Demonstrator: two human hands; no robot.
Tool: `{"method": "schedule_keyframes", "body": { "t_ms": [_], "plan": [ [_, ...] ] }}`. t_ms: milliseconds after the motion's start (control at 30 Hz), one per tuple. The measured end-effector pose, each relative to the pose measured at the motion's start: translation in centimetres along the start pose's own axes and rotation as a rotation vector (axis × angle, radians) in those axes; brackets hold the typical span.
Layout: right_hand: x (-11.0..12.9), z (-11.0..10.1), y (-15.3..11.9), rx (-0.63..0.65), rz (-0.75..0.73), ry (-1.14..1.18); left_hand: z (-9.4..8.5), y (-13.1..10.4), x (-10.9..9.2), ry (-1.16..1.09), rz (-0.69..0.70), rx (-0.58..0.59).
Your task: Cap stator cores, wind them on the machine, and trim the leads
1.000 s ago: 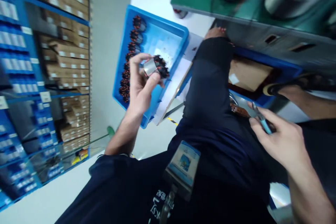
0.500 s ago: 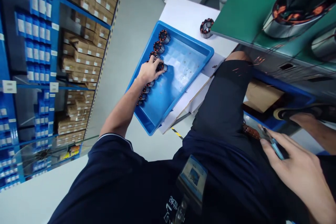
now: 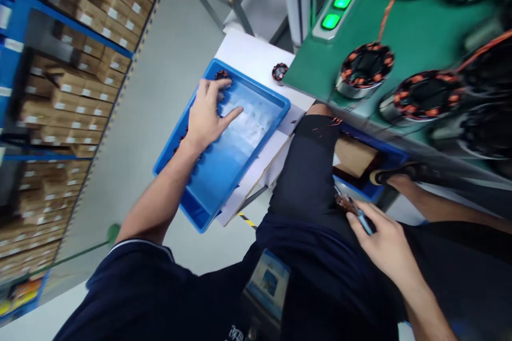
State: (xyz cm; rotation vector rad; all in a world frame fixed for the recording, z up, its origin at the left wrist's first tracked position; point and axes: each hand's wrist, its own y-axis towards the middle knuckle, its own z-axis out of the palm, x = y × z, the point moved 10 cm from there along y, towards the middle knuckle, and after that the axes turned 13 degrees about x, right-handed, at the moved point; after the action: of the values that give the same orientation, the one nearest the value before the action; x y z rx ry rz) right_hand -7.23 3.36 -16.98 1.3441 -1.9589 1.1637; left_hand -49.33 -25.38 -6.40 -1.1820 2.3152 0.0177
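My left hand (image 3: 208, 112) is over the left side of a blue plastic tray (image 3: 253, 162), thumb spread away from the fingers and nothing in its grasp. Beneath and around it runs a row of small copper-wound motor stators, partly hidden by the hand and forearm; one stator (image 3: 221, 75) shows at the tray's far corner. My right hand (image 3: 378, 232) is closed around blue-handled pliers (image 3: 363, 220) above my lap, their jaws towards my thigh. Whether these are cutting pliers I cannot tell.
Larger stators (image 3: 366, 69) with orange leads stand on the green bench (image 3: 308, 72) at right, beside a panel of lit green buttons (image 3: 336, 9). A single stator (image 3: 279, 72) sits on the white board (image 3: 242, 53). Shelves of cardboard boxes (image 3: 76, 85) line the left.
My left hand has let go of a stator in the tray, and its fingers have spread. The view has swung right, showing more of the green bench. My right hand still holds the pliers.
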Motion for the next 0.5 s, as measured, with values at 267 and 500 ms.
{"method": "schedule_keyframes", "body": {
  "t_ms": [267,500],
  "plan": [
    [2.5,-0.6,-0.5,0.081,-0.016,-0.041,4.5,4.9,-24.1,-0.216,0.399,0.025],
    [-0.4,-1.9,-4.1,-0.027,0.063,0.015,4.7,5.0,-23.3,-0.417,0.420,-0.070]
  ]
}}
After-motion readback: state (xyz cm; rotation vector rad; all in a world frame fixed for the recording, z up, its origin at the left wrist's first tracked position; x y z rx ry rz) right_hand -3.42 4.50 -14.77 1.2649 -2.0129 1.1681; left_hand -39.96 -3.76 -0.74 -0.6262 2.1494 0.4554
